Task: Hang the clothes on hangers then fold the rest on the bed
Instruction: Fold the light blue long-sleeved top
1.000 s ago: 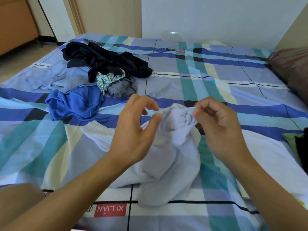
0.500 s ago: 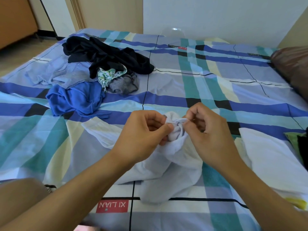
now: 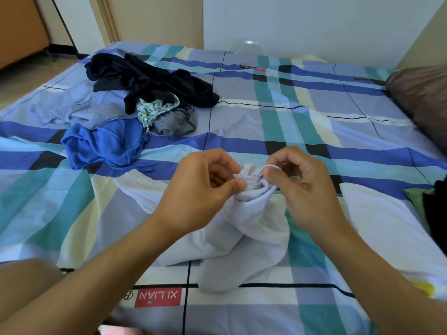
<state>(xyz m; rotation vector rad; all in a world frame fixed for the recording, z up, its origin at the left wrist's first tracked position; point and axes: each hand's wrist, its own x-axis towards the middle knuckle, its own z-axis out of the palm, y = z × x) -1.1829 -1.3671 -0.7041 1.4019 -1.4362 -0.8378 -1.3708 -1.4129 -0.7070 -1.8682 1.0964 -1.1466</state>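
Both hands are closed on the white garment point(image 3: 254, 228). The left hand point(image 3: 200, 189) pinches its gathered top, and the right hand point(image 3: 307, 189) pinches a thin edge loop just beside it. A second ago the left hand was spread and clear of the cloth. The garment stands bunched at mid-bed point(image 3: 302, 117), well apart from the unsorted pile point(image 3: 135, 112). Judgement: still finding edges, folding not yet begun.

The bunched top of the white garment point(image 3: 251, 213) is partly hidden behind the left hand point(image 3: 200, 189) and right hand point(image 3: 307, 189). The picture's right edge cuts off 2 things: a dark cloth point(image 3: 435, 209) and a brown cushion point(image 3: 420, 97). A clear thing point(image 3: 246, 44) at the bed's point(image 3: 314, 112) far edge is too faint to tell.
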